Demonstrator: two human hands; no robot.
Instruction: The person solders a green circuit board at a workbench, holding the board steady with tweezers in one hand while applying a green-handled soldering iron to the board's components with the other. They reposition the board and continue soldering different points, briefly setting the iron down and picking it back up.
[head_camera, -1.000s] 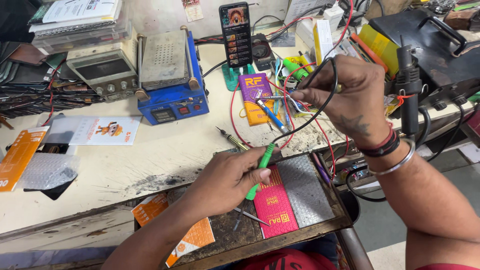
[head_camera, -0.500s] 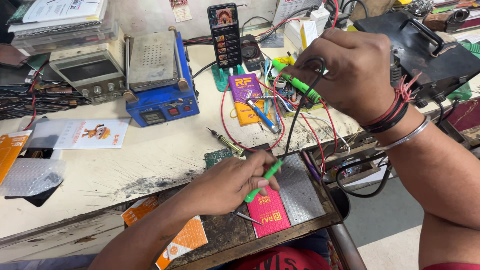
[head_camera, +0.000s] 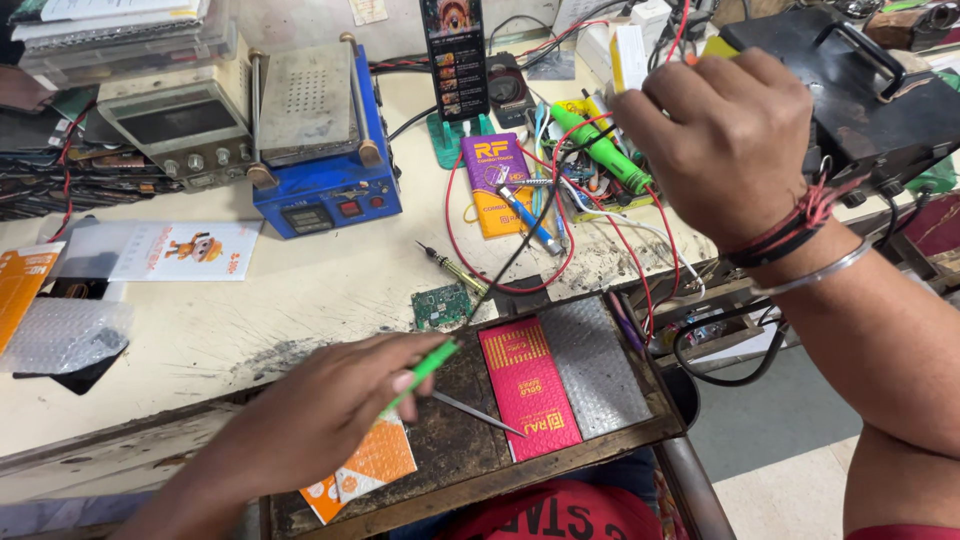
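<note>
Our left hand (head_camera: 320, 420) grips a slim green tool (head_camera: 425, 368), tip poking out up-right, just below the small green circuit board (head_camera: 442, 305) on the tabletop (head_camera: 300, 300). Metal tweezers (head_camera: 478, 413) lie just right. Our right hand (head_camera: 725, 140) is clenched around thin black and red wires (head_camera: 520, 240), raised well above.

A cluttered repair bench under even, bright light

A worn cream worktop (head_camera: 330, 300), stained dark toward its front edge, fills the view; a blue box-shaped heating station with a perforated metal plate (head_camera: 318, 150) stands at its back. Left of that station sits a grey bench instrument with knobs (head_camera: 180, 130), with clear plastic cases stacked behind it. Right of the station, a dark wooden pull-out tray (head_camera: 470, 440) juts from the bench front, and beyond it lies grey-green and pale floor (head_camera: 760, 420).
</note>
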